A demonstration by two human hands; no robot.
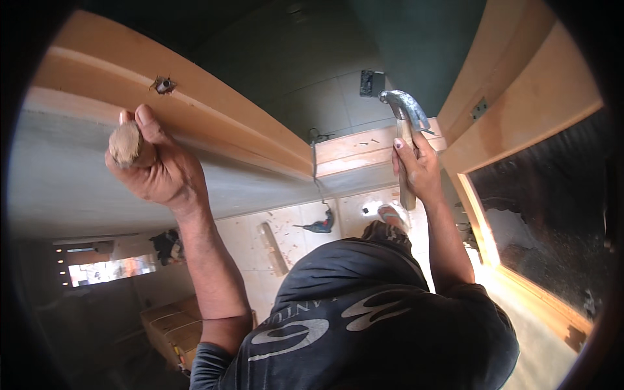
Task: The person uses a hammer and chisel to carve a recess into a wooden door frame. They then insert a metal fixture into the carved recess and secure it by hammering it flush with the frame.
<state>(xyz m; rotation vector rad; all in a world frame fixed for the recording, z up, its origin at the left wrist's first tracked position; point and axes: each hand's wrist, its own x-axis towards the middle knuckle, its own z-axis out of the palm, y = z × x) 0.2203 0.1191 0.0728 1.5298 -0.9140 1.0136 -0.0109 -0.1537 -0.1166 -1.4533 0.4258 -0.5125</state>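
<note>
My left hand (pixel 166 172) is closed round a thick, round wooden handle (pixel 127 144). Its rough, frayed end faces up, and whatever lies below the fist is hidden. That fist is beside the wooden door frame (pixel 214 101), close to a ragged hole (pixel 164 84) cut into the wood. On the right, a claw hammer (pixel 404 110) stands head up in my right hand (pixel 421 166). The fingers wrap its wooden handle below the metal head, and the handle's lower end sticks out under the hand.
A wooden threshold (pixel 348 144) with small loose bits crosses ahead. Beyond it a dark case (pixel 372 83) lies on tiles. A corded power drill (pixel 320 224) and a wood strip (pixel 273 248) lie on the littered floor. At right stands a door leaf (pixel 478 218) with dark glass; cardboard box (pixel 174 328) lower left.
</note>
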